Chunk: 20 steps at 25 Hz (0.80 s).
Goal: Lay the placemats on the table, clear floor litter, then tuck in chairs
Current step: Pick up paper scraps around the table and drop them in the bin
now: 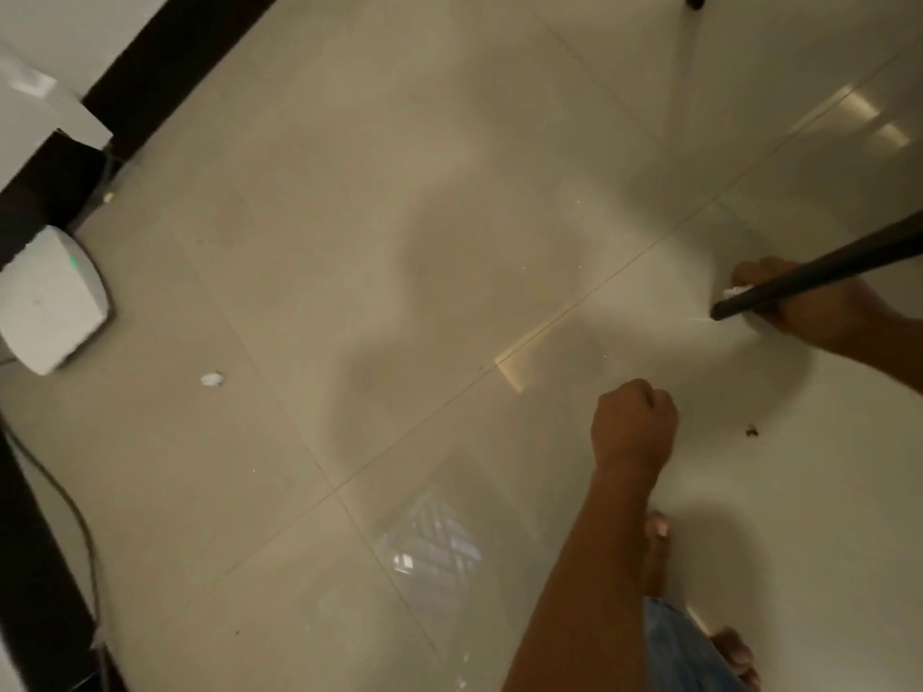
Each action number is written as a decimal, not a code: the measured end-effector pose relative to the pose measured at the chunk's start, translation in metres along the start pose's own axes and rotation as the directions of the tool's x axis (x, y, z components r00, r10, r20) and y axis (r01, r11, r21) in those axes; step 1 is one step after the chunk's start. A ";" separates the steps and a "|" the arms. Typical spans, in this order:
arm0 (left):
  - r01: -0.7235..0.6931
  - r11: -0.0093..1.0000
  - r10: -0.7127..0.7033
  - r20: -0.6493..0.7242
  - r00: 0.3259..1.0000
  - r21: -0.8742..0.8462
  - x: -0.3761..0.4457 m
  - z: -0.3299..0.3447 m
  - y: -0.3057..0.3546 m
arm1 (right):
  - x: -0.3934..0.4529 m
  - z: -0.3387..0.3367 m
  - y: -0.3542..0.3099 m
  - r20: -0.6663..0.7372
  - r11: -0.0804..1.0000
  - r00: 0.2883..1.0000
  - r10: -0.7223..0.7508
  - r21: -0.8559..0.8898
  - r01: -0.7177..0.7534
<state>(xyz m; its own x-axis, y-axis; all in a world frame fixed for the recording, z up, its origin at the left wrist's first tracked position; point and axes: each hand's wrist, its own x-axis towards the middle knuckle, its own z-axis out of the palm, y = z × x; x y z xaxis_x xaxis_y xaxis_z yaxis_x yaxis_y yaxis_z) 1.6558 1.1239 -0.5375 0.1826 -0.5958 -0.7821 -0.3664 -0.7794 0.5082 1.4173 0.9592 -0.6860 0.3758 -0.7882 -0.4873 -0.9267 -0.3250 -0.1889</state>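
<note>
Head view: no legible writing or labels anywhere, frame motion-blurred. Left hand point(633, 424) clenched in a fist over the tiled floor point(349, 192), contents not discernible; right hand point(799, 304) low at the right edge, partly hidden behind a dark chair leg point(819, 277), fingers at a white paper scrap point(735, 292), grip unclear. Second crumpled paper scrap point(212, 379) lies well left, near a white box point(50, 302).

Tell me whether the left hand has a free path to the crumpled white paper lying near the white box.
Probably yes. The left hand is fisted above bare floor, and nothing lies between it and the crumpled paper; it is some way off, though, so a step or lean seems needed.
</note>
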 end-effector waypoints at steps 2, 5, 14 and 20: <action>0.015 0.999 -0.015 -0.002 1.000 -0.046 -0.007 -0.002 -0.001 | -0.053 -0.048 -0.078 0.009 0.996 0.995 0.095 -0.001 -0.095; -0.006 0.999 0.005 -0.022 1.000 -0.041 -0.025 -0.002 -0.001 | -0.120 -0.050 -0.116 0.208 0.948 0.946 0.249 0.148 -0.282; -0.042 0.997 0.044 -0.021 0.999 0.067 -0.093 0.005 -0.009 | -0.267 0.005 -0.140 0.378 0.727 0.720 0.581 0.157 -0.669; -0.149 0.977 0.136 0.092 0.986 0.154 -0.112 0.016 -0.003 | -0.299 -0.020 -0.081 0.213 0.262 0.356 0.910 0.371 -0.891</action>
<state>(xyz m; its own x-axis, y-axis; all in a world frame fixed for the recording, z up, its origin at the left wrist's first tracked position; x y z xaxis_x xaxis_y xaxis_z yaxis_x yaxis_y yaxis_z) 1.6217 1.1961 -0.4570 0.0468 -0.6759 -0.7355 -0.5253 -0.6430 0.5573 1.3804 1.2111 -0.5078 -0.7117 -0.4649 -0.5267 -0.5808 0.8111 0.0689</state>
